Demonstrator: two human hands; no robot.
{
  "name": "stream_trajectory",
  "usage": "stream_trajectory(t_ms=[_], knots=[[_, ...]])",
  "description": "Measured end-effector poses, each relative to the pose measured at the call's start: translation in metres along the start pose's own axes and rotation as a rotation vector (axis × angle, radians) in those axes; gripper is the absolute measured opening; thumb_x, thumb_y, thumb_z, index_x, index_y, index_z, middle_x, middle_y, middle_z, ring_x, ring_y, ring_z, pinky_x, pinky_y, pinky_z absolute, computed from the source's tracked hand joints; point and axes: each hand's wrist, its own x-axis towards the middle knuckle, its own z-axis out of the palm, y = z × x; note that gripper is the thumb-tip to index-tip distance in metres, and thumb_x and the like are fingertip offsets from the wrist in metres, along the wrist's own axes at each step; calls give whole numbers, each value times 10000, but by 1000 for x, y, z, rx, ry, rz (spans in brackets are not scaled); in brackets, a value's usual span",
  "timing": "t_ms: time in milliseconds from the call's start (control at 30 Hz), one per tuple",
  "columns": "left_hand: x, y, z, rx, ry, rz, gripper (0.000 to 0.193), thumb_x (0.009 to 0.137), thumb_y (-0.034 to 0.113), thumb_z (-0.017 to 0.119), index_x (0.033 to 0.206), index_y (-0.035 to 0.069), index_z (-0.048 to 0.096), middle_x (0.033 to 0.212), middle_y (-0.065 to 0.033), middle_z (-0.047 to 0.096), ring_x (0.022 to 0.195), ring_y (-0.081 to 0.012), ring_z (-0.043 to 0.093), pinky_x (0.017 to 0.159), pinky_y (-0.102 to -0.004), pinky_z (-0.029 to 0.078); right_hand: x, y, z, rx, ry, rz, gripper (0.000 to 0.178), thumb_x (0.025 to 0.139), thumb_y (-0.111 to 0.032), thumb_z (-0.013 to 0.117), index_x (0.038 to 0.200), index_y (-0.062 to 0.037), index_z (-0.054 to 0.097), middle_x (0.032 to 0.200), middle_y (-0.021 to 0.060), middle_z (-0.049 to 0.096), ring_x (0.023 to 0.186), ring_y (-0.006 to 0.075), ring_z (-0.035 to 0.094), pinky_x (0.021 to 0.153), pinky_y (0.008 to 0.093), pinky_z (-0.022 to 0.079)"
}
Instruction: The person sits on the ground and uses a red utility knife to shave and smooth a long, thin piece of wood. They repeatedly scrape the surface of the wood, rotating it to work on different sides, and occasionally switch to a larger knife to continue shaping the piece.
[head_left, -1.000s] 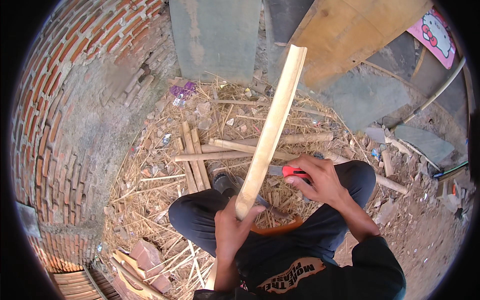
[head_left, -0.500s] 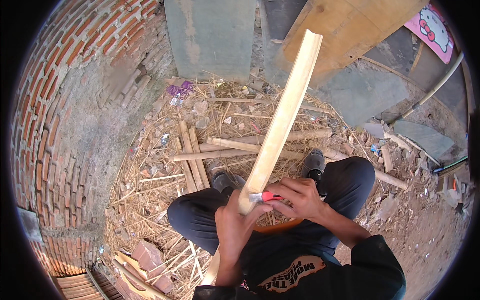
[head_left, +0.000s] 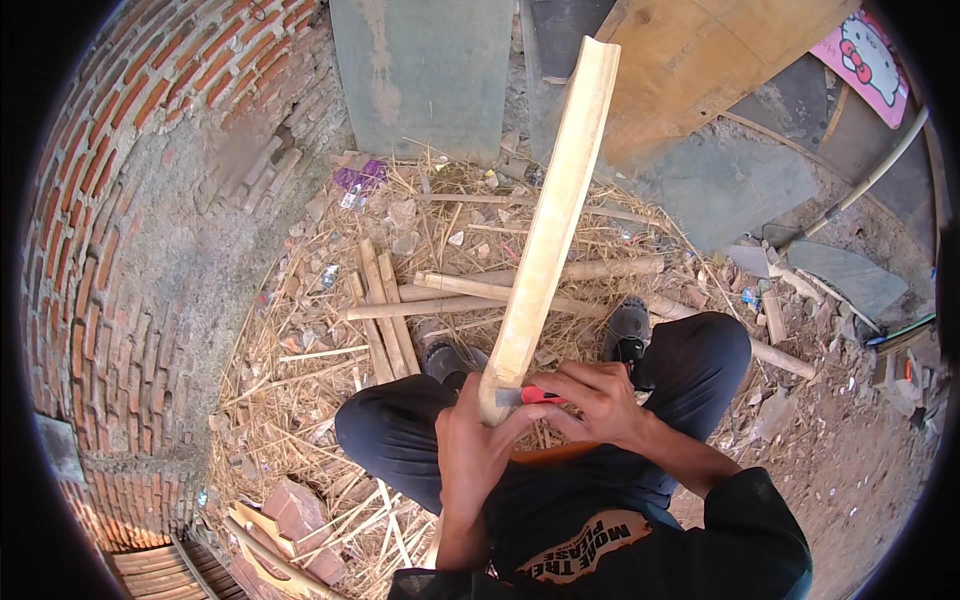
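Observation:
A long split bamboo piece [head_left: 548,235] with a hollowed pale inner face slants away from my lap toward the far boards. My left hand [head_left: 472,445] is closed around its near part, with the thumb toward the blade. In my right hand [head_left: 600,400] is a red-handled knife [head_left: 540,394], gripped between curled fingers. Its short flat blade lies against the bamboo just beyond my left hand. My two thumbs are close together beside the knife. The bamboo's near end passes behind my left hand and forearm.
Cut bamboo strips [head_left: 388,310] and bamboo poles [head_left: 590,270] lie on straw and rubble between and beyond my feet. A brick wall [head_left: 130,250] rises at the left. Boards [head_left: 420,80] stand at the far side. A reddish block [head_left: 300,510] sits at lower left.
The bamboo's far end has swung left and slightly farther away. The knife blade has turned a little on the bamboo. Both hands keep their hold.

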Motion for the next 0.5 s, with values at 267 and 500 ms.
stream_trajectory(t_ms=[267,500], knots=[[-2,5,2,13,15,-51,410,950,308,862,1098,-35,694,810,-199,749,739,-314,788,640,-373,565,6,2,-6,-96,24,-49,390,815,-260,868,1152,-78,794,778,12,657,579,172,649,523,309,517],[-3,8,1,16,28,-26,387,965,290,847,1108,-39,701,803,-200,744,707,-303,776,628,-372,559,12,-2,-13,-130,42,-61,355,809,-288,889,1107,-115,800,781,-1,659,576,180,664,533,316,543]])
